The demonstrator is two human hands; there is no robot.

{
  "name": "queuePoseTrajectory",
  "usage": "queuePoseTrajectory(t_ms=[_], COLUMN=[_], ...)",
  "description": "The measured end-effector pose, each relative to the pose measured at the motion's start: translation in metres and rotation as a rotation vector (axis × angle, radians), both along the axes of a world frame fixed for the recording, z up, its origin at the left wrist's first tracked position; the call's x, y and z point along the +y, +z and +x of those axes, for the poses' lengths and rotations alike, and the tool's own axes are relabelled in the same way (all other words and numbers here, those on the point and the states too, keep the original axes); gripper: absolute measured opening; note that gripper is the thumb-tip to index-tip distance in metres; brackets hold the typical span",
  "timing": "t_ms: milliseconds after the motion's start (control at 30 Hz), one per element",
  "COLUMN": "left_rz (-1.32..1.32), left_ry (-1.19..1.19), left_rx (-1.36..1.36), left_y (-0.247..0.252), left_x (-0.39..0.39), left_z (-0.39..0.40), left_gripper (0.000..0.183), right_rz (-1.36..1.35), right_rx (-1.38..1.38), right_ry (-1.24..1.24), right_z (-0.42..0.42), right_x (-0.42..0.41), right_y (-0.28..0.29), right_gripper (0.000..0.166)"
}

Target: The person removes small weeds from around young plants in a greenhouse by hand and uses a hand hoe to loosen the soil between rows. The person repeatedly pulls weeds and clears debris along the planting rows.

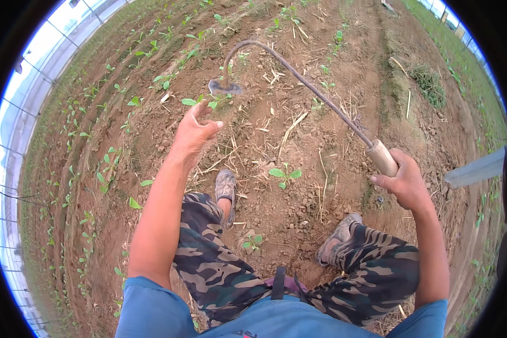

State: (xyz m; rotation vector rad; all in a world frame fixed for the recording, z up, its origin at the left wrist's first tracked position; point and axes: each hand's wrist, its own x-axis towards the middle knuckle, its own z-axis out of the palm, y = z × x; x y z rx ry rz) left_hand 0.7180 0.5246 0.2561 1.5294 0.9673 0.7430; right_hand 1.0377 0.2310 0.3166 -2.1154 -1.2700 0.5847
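My right hand (405, 179) is closed around the wooden handle (382, 158) of a hand hoe. The hoe's long curved metal neck (304, 80) arches forward and to the left, ending in a small blade (225, 87) just above the soil. Below the blade, my left hand (197, 129) reaches out with thumb and fingers apart, its fingertips beside a leafy green seedling (189, 102). Whether the fingertips touch its leaves I cannot tell. Another seedling (284, 173) grows in the soil between my feet and the hoe.
Rows of seedlings (105, 169) run along the left. Dry straw (291, 131) lies scattered on the brown soil. A heap of pulled green weeds (429, 84) lies at the right, with a grey post-like object (475, 169) at the right edge. My shoes (225, 186) stand on the soil near a small seedling (252, 241).
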Motion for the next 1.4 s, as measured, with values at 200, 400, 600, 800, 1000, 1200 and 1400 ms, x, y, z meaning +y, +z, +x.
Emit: queuePoseTrajectory(t_ms=[200,400,600,800,1000,1200,1400], left_rz=[0.084,0.217,0.376,0.547,0.636,0.468,-0.017], left_ry=[0.051,0.25,0.432,0.539,0.534,0.223,-0.01], left_rx=[0.087,-0.022,0.097,0.12,0.298,0.241,-0.278], left_y=[0.005,-0.006,-0.019,-0.008,-0.004,-0.005,0.0], left_x=[-0.003,0.008,0.015,0.01,0.009,0.01,0.0], left_z=[0.012,0.009,0.006,0.009,0.014,0.009,0.008], left_gripper=[0.049,0.054,0.025,0.025,0.035,0.046,0.052], right_rz=[-0.102,-0.148,-0.16,-0.178,-0.203,-0.237,-0.221], right_rx=[-0.094,0.105,0.166,0.316,0.582,0.654,0.723], right_ry=[0.075,0.115,0.201,0.219,0.201,0.176,0.184], right_z=[-0.009,-0.022,-0.033,-0.038,-0.039,-0.024,-0.006], right_x=[0.004,0.004,0.003,0.003,0.001,-0.002,-0.007], right_y=[0.009,0.016,0.014,0.012,0.007,-0.006,-0.022], right_gripper=[0.042,0.044,0.045,0.048,0.048,0.044,0.035])
